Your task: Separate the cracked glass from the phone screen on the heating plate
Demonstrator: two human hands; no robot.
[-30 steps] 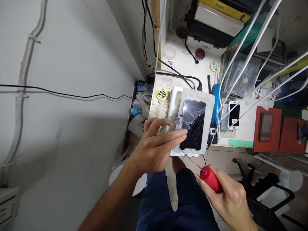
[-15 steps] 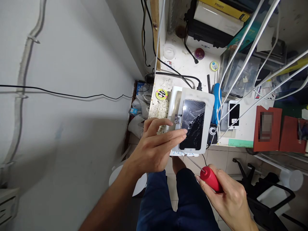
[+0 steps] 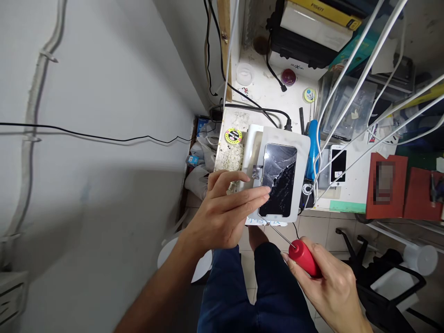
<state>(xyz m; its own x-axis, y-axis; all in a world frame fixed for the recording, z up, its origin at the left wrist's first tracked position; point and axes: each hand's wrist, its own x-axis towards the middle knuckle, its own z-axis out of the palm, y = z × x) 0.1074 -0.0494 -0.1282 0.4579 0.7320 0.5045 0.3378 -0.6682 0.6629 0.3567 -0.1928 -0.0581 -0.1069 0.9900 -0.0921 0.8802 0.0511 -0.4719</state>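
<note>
A phone screen with white cracks over its upper part lies on a white plate device. Two outstretched fingertips of my left hand rest on the screen's left edge; its other visible fingers are apart, and it holds nothing. A short flex cable sticks out from that same edge. My right hand is wrapped round a red-handled tool with a thin metal shaft. The shaft reaches up to the screen's lower left corner. Its tip is too small to make out.
Right of the plate device are a blue tool and a white phone. White cables hang across the right side. A power cord meets the device's back edge. Boxes stand behind, and a wall rises left.
</note>
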